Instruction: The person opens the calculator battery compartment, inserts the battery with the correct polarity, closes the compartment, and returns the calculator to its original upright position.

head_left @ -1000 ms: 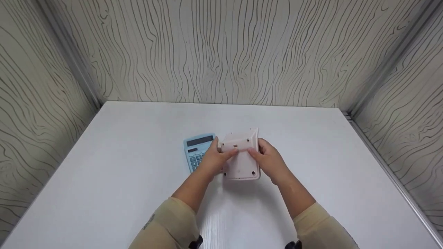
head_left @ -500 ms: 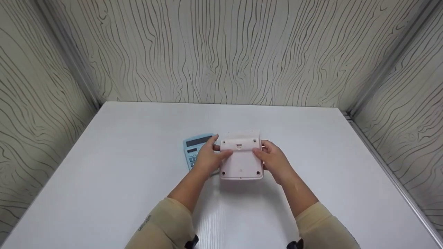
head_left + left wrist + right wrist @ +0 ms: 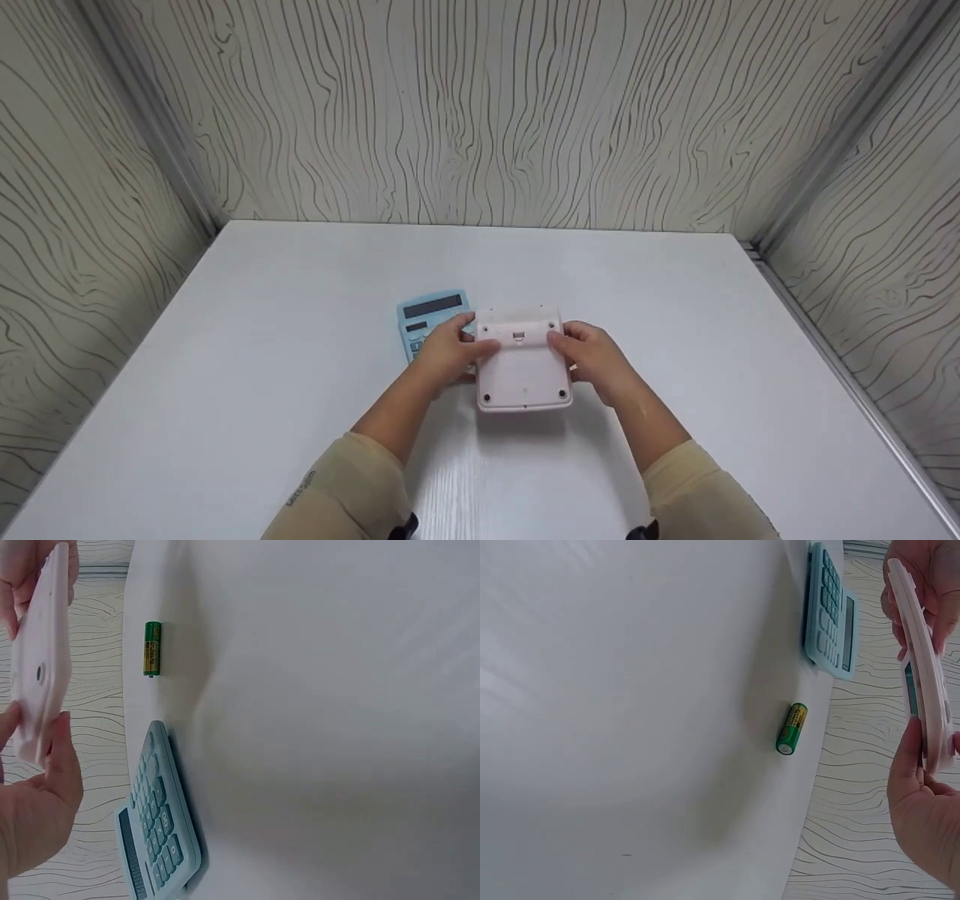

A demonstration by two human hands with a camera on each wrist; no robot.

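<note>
Left hand [image 3: 444, 352] and right hand [image 3: 598, 360] are gripping the pink device [image 3: 523, 369] at nine and three o'clock — probably for viewing its back; the blue calculator [image 3: 433, 315] is lying toward ten.

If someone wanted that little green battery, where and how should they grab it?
Probably from above, pinching the middle of the green battery across its long sides: it lies on its side on the white table, a slim cylinder.

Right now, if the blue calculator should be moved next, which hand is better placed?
Probably the left hand: it is nearer the blue calculator; the right hand grips the right side of the pink calculator. The left must release its side first.
</note>
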